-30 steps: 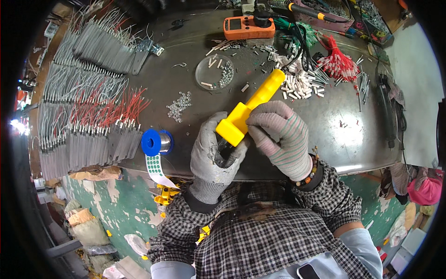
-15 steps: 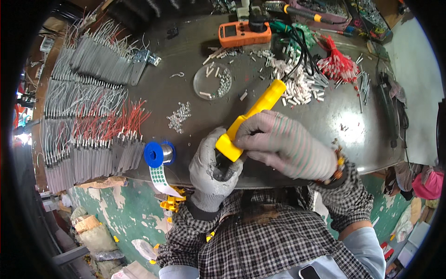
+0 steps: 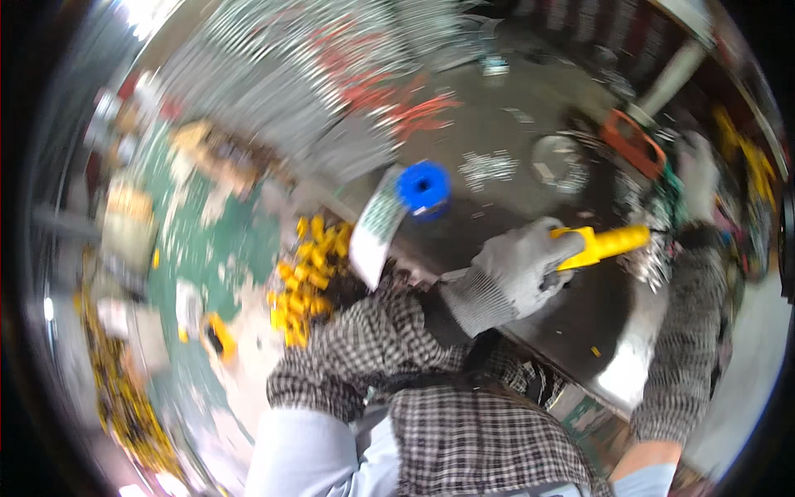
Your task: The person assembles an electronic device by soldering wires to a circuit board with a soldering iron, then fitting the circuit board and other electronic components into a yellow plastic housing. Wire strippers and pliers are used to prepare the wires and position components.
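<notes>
In my gloved left hand (image 3: 526,269), closed above the near edge of the table, is a yellow plastic handle (image 3: 611,243) with a grooved grip that points right. My gloved right hand (image 3: 698,176) is stretched out to the far right of the table. It is beside the orange meter (image 3: 633,145) and a green thing (image 3: 669,189). Motion smears its fingers, so I cannot make out whether they hold anything. Left of my left hand stands a blue spool (image 3: 423,189), and a white strip with green dots (image 3: 377,230) hangs over the table edge beside it.
Rows of grey flat parts with wires (image 3: 290,99) cover the table's far left. Small metal pieces (image 3: 489,170) and a round clear dish (image 3: 561,163) lie mid-table. A heap of yellow plastic pieces (image 3: 310,277) sits low, left of my left forearm.
My right hand has let go of the yellow handle and moved far right. My left hand keeps the handle, which now points more level. The whole view has turned and blurred.
</notes>
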A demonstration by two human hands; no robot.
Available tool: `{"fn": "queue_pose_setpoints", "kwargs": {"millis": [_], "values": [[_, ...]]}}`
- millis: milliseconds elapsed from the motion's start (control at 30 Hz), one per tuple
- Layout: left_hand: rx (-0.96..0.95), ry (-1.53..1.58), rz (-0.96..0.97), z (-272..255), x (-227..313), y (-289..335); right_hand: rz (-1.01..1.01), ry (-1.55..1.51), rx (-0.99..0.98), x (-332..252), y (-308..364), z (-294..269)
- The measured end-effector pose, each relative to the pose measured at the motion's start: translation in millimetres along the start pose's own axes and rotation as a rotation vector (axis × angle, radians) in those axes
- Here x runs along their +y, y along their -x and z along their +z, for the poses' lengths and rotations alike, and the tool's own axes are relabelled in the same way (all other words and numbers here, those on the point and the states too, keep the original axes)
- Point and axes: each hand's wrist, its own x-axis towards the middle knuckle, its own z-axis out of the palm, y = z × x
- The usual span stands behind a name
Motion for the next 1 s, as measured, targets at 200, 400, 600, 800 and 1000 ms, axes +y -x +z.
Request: {"fn": "queue_pose_setpoints", "kwargs": {"millis": [200,400,600,800,1000], "values": [[-0.217,0.347,-0.28,-166.1,-5.1,85.5,0.064,-1.333,-0.428,-197.9,45.4,-47.5],[0.362,0.263,-0.596,-153.9,-69.4,156.0,-0.645,-0.925,-0.714,-448.7,142.3,25.7],[1.23,0.495,-0.977,-236.3,-267.3,377.2,-0.538,-0.758,-0.656,-405.3,189.4,57.7],[1.256,0.411,-1.024,-297.8,-278.7,530.0,-0.618,-0.206,-0.605,-310.5,227.8,87.2],[1.317,0.121,-1.027,-362.4,-213.7,602.0,-0.705,-0.035,-0.538,-295.0,251.4,103.5]]}}
